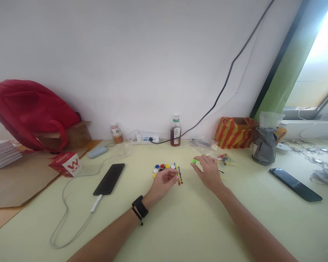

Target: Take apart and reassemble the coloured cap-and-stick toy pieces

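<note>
My right hand (210, 171) pinches a small bright green piece (194, 161) between thumb and fingertips, just above the table. My left hand (165, 181), with a black watch (140, 206) on its wrist, has its fingers curled and the thumb against them. Whatever may be between those fingertips is too small to make out. Behind and partly under the left hand lie several small round pieces in blue, red, yellow, white and black, among them a white round piece (173, 166). Beside them is a row of thin coloured sticks (179, 174), partly covered by the fingers.
A black phone (109, 179) on a white cable lies left. Along the wall stand a power strip (146, 138), a dark red bottle (175, 131) and a striped bag (232, 131). Loose coloured bits (226, 159) lie behind the right hand. A dark flat device (295, 184) lies right.
</note>
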Available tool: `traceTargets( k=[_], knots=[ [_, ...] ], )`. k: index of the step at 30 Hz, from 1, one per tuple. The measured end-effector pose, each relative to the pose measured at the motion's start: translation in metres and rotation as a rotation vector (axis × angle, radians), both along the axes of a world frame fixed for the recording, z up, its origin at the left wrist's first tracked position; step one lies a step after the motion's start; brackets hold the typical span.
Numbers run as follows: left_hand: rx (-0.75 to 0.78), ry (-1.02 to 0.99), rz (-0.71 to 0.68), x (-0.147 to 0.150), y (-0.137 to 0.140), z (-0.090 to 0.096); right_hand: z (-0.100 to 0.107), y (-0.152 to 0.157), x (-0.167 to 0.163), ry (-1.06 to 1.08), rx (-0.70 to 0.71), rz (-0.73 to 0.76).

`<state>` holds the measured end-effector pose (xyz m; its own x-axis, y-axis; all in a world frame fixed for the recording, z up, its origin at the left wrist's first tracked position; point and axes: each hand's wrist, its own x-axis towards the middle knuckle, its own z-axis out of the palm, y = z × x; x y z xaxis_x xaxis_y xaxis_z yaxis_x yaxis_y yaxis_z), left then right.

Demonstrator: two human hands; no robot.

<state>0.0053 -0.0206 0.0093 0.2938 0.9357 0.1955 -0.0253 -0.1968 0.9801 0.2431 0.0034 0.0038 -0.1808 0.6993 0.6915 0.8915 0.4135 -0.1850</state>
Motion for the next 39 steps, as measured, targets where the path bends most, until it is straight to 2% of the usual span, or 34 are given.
traceTargets(
  k=[3,8,12,15,18,24,31,39],
  knots=[
    [-0.030,-0.052,-0.001,0.001,-0.002,0.003,0.004,-0.015,-0.021,0.089,0.025,0.187],
    [-0.073,-0.119,-0.080,0.002,-0.002,0.004,0.005,-0.036,-0.047,0.051,-0.117,0.395],
    [-0.109,-0.148,-0.039,0.000,0.000,0.003,0.011,-0.044,-0.047,0.224,-0.293,0.500],
    [-0.134,-0.179,0.031,-0.001,0.003,0.002,0.015,-0.043,-0.041,0.452,-0.412,0.513],
    [-0.151,-0.210,0.050,-0.002,0.007,-0.002,0.017,-0.039,-0.037,0.538,-0.470,0.522],
    [-0.213,-0.295,-0.026,-0.002,0.007,-0.003,0.015,-0.034,-0.040,0.603,-0.420,0.603],
    [-0.198,-0.330,-0.076,-0.001,0.003,0.000,0.012,-0.033,-0.046,0.630,-0.384,0.677],
    [-0.134,-0.184,-0.114,-0.001,0.002,0.002,0.002,-0.033,-0.050,0.576,-0.321,0.685]
  ],
)
